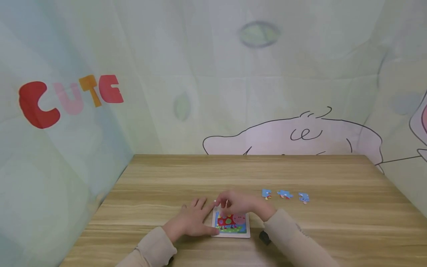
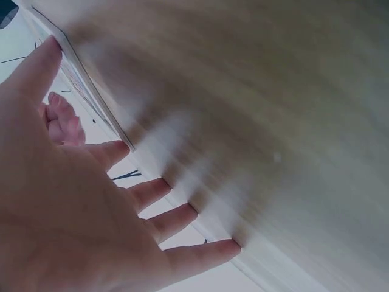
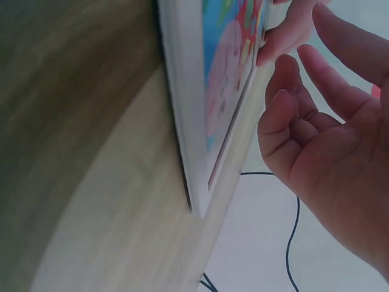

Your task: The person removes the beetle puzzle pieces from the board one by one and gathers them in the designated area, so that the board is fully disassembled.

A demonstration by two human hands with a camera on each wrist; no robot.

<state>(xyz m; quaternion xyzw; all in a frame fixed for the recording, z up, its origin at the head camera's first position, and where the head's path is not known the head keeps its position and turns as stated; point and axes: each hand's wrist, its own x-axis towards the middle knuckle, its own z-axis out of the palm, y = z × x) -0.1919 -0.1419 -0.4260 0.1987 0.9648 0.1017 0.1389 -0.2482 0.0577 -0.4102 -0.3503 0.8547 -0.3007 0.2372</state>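
A small white-framed puzzle board [image 1: 231, 235] lies on the table, its picture showing a red spotted body with a pink face on blue and green. My left hand [image 1: 193, 219] is spread at the board's left side. Its thumb rests on the lower left corner of the frame, and the other fingertips touch the table and the board's upper left edge. Over the board's upper part hovers my right hand [image 1: 238, 202], fingers bent. In the right wrist view its thumb and index finger stand apart, with nothing visible between them. It hides the top of the picture.
Three blue puzzle pieces lie to the right beyond the board: a left one [image 1: 266, 193], a middle one [image 1: 285, 194] and a right one [image 1: 304, 197]. A dark object [image 1: 265, 237] shows by the right sleeve. The wooden table [image 1: 186, 174] ends at a printed curtain.
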